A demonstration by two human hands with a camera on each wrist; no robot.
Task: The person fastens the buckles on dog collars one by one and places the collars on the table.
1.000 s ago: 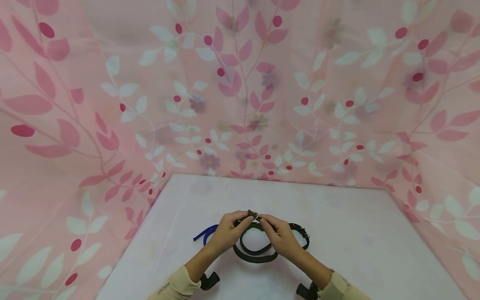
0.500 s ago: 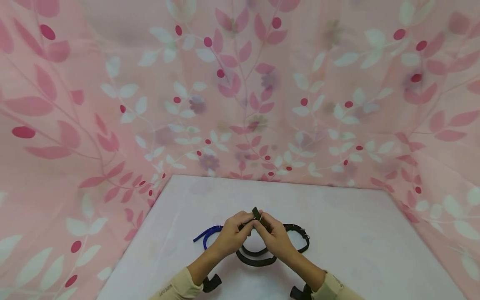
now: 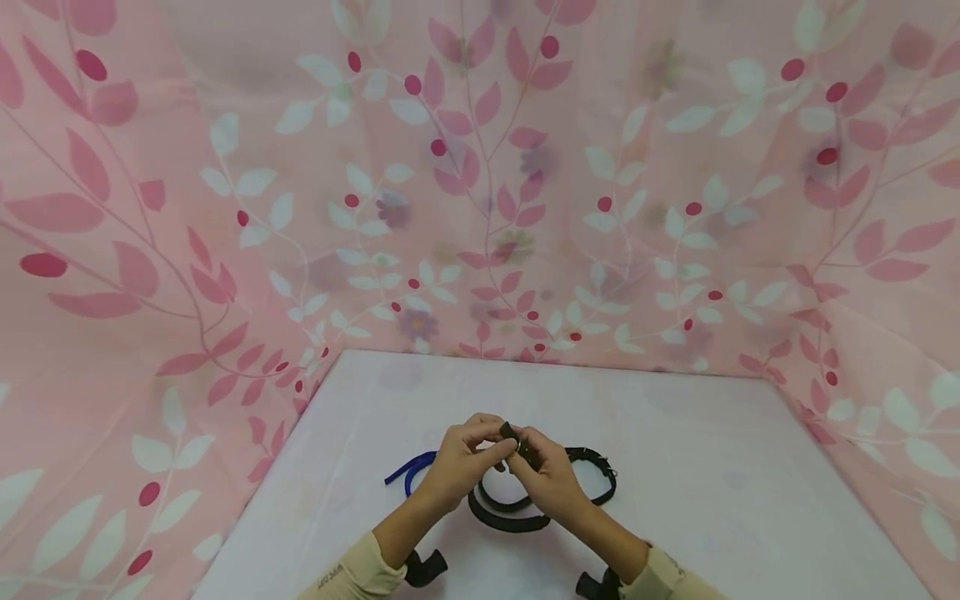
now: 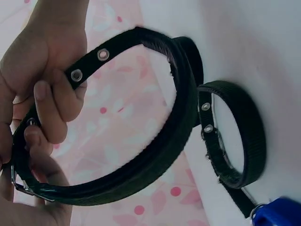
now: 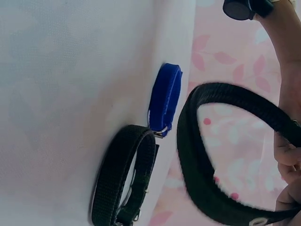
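Both hands hold a dark collar (image 3: 513,525) over the table, its loop hanging below them. My left hand (image 3: 457,467) pinches it near the metal buckle (image 4: 19,186), seen in the left wrist view. My right hand (image 3: 551,483) grips the strap end that carries metal eyelets (image 4: 103,54). Between the fingertips, a short dark strap end (image 3: 509,430) sticks up. A second dark collar (image 3: 598,460) with metal fittings lies on the table behind the right hand. Left of it rests a blue collar (image 3: 417,463), partly hidden by the left hand; the right wrist view shows its buckle.
The white table (image 3: 675,467) extends around the collars, with a pink leaf-patterned cloth (image 3: 480,208) behind it and at both sides. Below the wrists sit black devices, one a left wrist device (image 3: 426,568) and one a right wrist device (image 3: 598,585).
The hands have come closer together on the held collar. Its short strap end first rose upright, then tilted left. The collars on the table stay where they were.
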